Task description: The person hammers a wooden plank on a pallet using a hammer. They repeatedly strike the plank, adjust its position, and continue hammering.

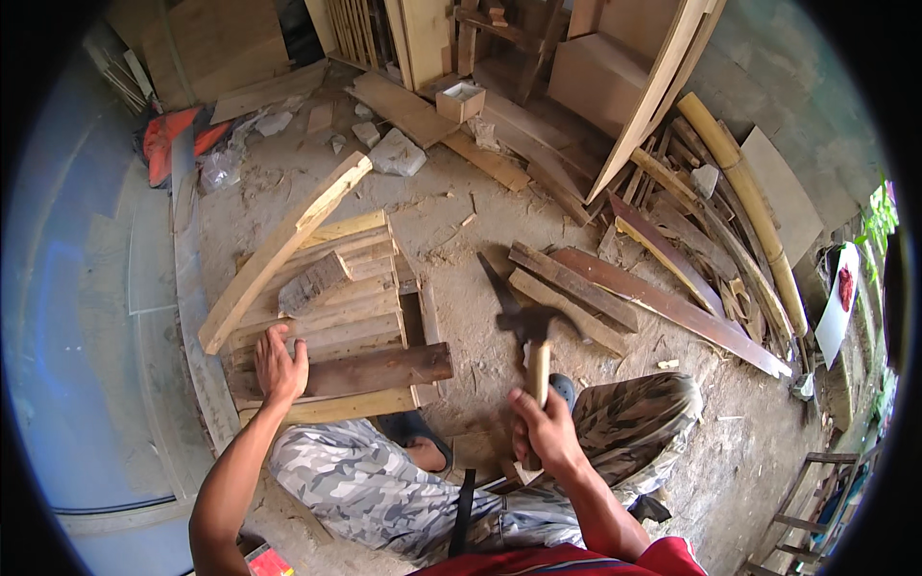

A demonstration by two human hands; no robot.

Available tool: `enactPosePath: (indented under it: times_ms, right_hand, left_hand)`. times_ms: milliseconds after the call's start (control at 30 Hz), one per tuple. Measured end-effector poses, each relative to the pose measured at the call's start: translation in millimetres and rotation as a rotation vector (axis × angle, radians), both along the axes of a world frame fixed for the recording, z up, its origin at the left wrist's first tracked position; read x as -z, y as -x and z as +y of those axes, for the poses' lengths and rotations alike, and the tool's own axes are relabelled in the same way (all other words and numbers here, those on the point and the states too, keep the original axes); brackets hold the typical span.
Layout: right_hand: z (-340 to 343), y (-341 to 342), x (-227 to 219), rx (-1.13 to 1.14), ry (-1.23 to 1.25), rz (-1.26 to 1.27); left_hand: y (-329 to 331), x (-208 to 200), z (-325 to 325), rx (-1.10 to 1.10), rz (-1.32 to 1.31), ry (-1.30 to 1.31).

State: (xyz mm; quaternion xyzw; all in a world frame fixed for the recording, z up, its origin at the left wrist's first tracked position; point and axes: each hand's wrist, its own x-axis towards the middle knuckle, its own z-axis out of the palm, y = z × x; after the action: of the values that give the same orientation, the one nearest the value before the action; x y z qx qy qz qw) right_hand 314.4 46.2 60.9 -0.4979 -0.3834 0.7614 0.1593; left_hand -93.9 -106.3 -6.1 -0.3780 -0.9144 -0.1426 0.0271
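My right hand (547, 427) is wrapped round the wooden handle of a claw hammer (540, 370), held up over the floor in front of my lap. Its dark metal head points away from me. To the left, my left hand (280, 365) lies with fingers stretched out at the left part of a dark brown board (384, 372). That board rests across a slatted wooden frame (365, 312) made of pale strips. On the slats sit a short rough wood block (315, 283) and a long pale beam (279, 250), which slants beyond the frame's far side.
Loose dark planks (567, 288) and a long reddish board (663, 312) lie to the right. Farther right is a scrap wood pile with a bamboo pole (749, 206). A concrete chunk (397, 154) and a small box (460, 101) are at the back. Glass-like panels (96, 317) stand left.
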Motion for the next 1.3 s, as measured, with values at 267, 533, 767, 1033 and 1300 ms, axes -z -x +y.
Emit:
enactPosePath:
  times_ms: [267, 533, 767, 1033, 1300]
  right_hand:
    - [-20.0, 5.8, 32.0, -0.146, 0.172, -0.033]
    - [-6.4, -60.4, 69.8, -0.162, 0.035, -0.148]
    - [-1.3, -72.6, 89.4, -0.193, 0.033, -0.200]
    - [-3.9, -77.2, 125.5, -0.276, 0.068, -0.142]
    - [-0.3, -74.7, 123.8, -0.227, 0.029, -0.191]
  left_hand:
    - [-3.0, -1.0, 1.7, -0.028, 0.011, -0.019]
    - [-25.5, -11.7, -8.8, 0.577, -0.112, -0.362]
    - [-57.1, -17.4, -13.3, 0.683, 0.093, -0.124]
    - [-50.3, -17.9, -16.9, 0.718, 0.123, -0.036]
    - [-65.6, -16.8, 5.5, 0.579, 0.087, 0.194]
